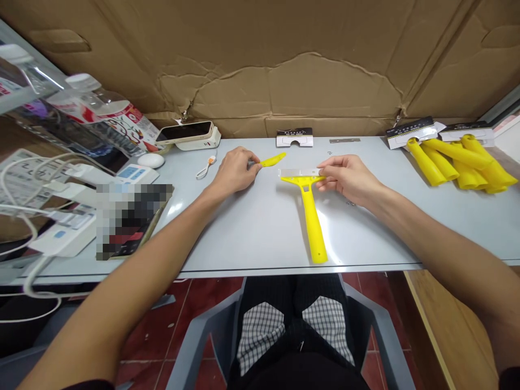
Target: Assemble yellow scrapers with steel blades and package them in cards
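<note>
Between the thumb and fingers of my left hand [236,169] is the end of a small yellow plastic blade cover [274,160], its tapered tip pointing right. My right hand [350,177] pinches the right end of a yellow scraper [313,225] at its wide head. A flat metal blade [299,172] lies along the top edge of that head, and my right fingertips cover its right end. The scraper's handle points toward me, near the table's front edge. Tiny screws [350,204] lie by my right wrist, partly hidden, and another small screw [329,153] lies behind that hand.
Several yellow scraper handles [467,162] are piled at the right by black-and-white cards. Another card [294,141] and a loose blade [344,141] lie at the back. On the left are a phone [186,131], power strips [67,233] with cables, and bottles [122,122].
</note>
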`<action>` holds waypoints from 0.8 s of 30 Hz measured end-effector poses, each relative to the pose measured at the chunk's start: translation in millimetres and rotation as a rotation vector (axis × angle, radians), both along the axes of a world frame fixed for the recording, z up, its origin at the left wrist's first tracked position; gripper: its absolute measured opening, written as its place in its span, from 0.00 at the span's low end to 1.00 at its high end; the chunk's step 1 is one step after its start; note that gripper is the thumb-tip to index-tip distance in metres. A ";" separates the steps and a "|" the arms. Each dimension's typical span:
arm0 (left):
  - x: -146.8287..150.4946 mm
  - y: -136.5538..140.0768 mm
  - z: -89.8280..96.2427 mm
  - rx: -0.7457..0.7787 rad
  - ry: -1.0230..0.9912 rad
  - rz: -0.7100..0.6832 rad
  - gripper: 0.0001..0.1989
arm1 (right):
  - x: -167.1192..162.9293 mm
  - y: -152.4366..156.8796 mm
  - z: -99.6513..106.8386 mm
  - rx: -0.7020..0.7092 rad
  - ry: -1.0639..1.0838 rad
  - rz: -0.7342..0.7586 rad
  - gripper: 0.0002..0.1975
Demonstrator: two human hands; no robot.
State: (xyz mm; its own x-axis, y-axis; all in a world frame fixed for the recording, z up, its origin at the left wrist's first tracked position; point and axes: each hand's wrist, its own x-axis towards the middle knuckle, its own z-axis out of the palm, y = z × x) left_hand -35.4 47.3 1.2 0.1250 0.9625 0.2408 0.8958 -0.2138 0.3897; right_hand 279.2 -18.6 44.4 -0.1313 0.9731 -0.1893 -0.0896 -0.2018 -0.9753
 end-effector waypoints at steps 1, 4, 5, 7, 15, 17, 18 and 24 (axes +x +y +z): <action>0.2 0.5 1.2 -0.002 -0.013 0.012 0.05 | 0.2 0.3 -0.6 -0.001 -0.002 0.003 0.14; 2.0 0.3 5.4 -0.017 -0.118 0.051 0.04 | 0.8 0.6 -1.8 -0.005 -0.010 0.004 0.14; 3.1 -0.6 7.0 -0.020 -0.176 0.050 0.06 | 0.9 0.4 -1.8 -0.006 -0.014 0.003 0.14; 6.0 -3.9 10.0 -0.003 -0.291 0.013 0.08 | 0.7 -0.2 -1.1 -0.008 -0.023 -0.001 0.15; 16.5 -16.9 14.2 0.032 -0.659 -0.295 0.15 | -2.7 -2.7 2.2 -0.022 -0.028 -0.005 0.15; 16.9 -16.1 13.3 0.098 -0.670 -0.352 0.15 | -3.8 -3.2 2.5 -0.021 -0.024 0.000 0.15; 17.0 -15.4 12.9 0.152 -0.658 -0.365 0.15 | -4.2 -3.4 2.5 -0.021 -0.024 0.000 0.15; 22.2 -19.1 14.3 0.182 -0.847 -0.450 0.26 | -3.2 -2.1 -0.7 -0.014 -0.031 0.003 0.14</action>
